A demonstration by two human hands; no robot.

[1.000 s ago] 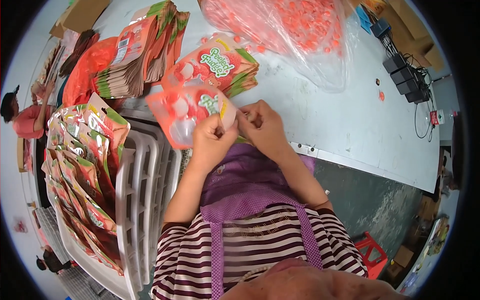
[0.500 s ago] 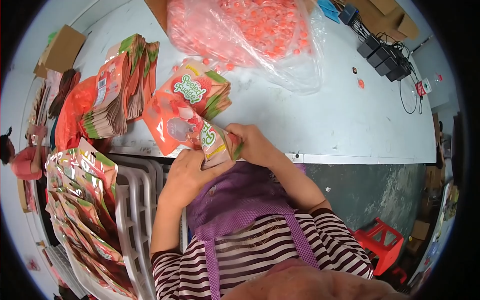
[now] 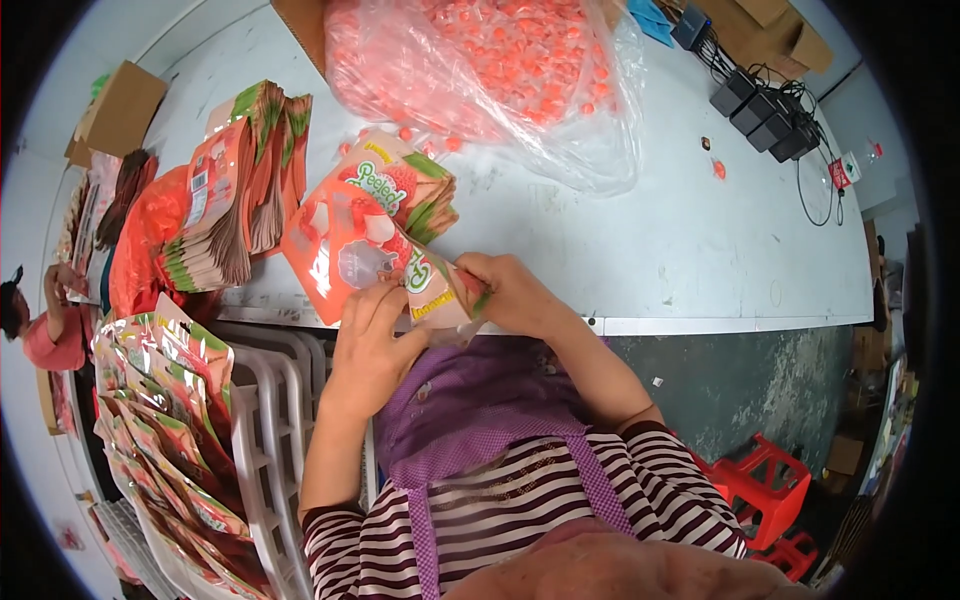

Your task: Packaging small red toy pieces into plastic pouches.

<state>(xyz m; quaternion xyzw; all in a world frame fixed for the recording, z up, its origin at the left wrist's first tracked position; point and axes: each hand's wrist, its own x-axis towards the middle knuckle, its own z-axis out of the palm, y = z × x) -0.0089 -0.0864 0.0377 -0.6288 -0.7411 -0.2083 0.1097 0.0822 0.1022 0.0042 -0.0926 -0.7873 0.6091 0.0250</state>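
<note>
A pink and orange candy pouch [image 3: 335,255] lies tilted at the table's front edge, its green and beige end toward me. My right hand [image 3: 508,296] pinches the right side of that end. My left hand [image 3: 368,345] has its fingers bent over the pouch's lower edge, pressing on it. Clear plastic shows at the near end between the hands. Just behind lies a small stack of flat pouches [image 3: 425,190], partly covered by the held one. Whether the pouch has anything inside, I cannot tell.
Wrapped red candies [image 3: 540,60] fill a large clear bag at the back. Fanned flat pouches [image 3: 240,190] stand at left beside a red plastic bag [image 3: 140,240]. Filled pouches sit in a grey crate [image 3: 255,470]. Black adapters [image 3: 765,115] lie back right; a red stool [image 3: 765,485] stands below.
My left hand has shifted up along the pouch, its fingers now higher on the print. My right hand keeps its grip nearly in place. The view has moved slightly.
</note>
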